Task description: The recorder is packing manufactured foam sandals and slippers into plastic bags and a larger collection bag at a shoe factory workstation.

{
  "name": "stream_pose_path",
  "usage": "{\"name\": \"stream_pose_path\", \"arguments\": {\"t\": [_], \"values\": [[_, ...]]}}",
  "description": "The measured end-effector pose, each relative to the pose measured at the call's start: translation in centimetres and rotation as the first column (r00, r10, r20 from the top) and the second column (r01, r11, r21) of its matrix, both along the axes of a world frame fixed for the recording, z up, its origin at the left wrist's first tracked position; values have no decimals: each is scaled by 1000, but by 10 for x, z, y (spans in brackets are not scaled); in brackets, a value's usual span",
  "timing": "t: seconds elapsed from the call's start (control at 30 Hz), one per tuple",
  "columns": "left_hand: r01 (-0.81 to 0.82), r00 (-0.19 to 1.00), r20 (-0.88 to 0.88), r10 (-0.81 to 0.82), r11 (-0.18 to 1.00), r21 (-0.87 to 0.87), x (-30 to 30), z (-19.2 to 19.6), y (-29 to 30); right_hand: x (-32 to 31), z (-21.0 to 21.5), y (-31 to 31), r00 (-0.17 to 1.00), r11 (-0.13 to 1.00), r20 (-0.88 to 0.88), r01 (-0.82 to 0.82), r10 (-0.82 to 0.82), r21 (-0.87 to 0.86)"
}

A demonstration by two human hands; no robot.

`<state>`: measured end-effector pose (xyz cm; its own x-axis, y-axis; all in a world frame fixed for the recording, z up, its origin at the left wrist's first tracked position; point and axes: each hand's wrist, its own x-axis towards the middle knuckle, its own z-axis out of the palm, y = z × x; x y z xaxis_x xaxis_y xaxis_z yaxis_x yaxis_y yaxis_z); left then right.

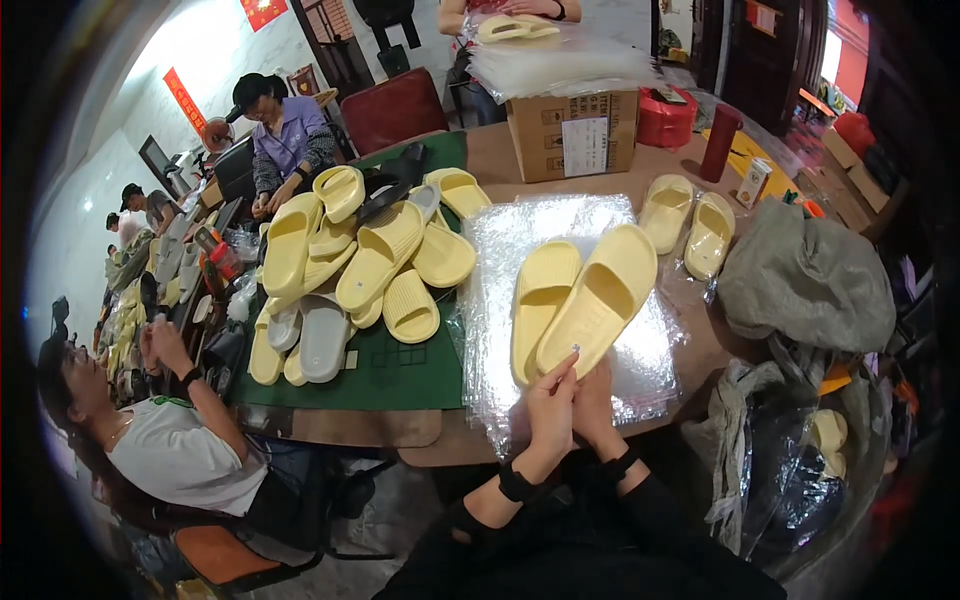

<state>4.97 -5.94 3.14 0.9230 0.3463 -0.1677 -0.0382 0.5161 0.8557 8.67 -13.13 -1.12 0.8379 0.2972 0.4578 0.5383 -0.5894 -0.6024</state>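
While the pair of pale yellow moulded foam slippers point(582, 300) lies side by side on the stack of clear crinkled plastic bags point(505, 260), its heel ends are met by both hands. The left hand point(552, 400) is pinched on the heel of the nearer slipper, and the right hand point(592, 395) is pressed close behind it, so the hands are held together; whether the right one grips anything cannot be told. The pair is best kept aligned, soles flat and toes level, and only one bag should be lifted from the stack. To the left, a heap of loose yellow and grey slippers point(345, 270) is spread over a green mat point(400, 370) on the brown counter point(505, 155).
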Motion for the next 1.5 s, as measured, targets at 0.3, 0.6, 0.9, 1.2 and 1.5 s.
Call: {"name": "stream_pose_path", "arguments": {"t": [0.3, 0.6, 0.9, 1.2, 1.5], "values": [[257, 964, 2, -266, 932, 256, -7, -3, -4, 8, -28, -30, 807, 319, -271, 109, 524, 942], [231, 835, -156, -528, 78, 970, -31, -1, 10, 9, 27, -41, 852, 483, -478, 334, 213, 810], [73, 888, -162, -431, -216, 974, -40, -11, 28, 13, 37, -32, 846, 627, -489, 266, 212, 732], [72, 909, -228, -348, -408, 910, -38, -33, 21, 19, 45, -24, 884, 891, -465, 174, 46, 419], [41, 930, -141, -339, -286, 957, -32, -27, 19, 23, 65, -39, 886, 868, -378, 392, -267, 305]]}}
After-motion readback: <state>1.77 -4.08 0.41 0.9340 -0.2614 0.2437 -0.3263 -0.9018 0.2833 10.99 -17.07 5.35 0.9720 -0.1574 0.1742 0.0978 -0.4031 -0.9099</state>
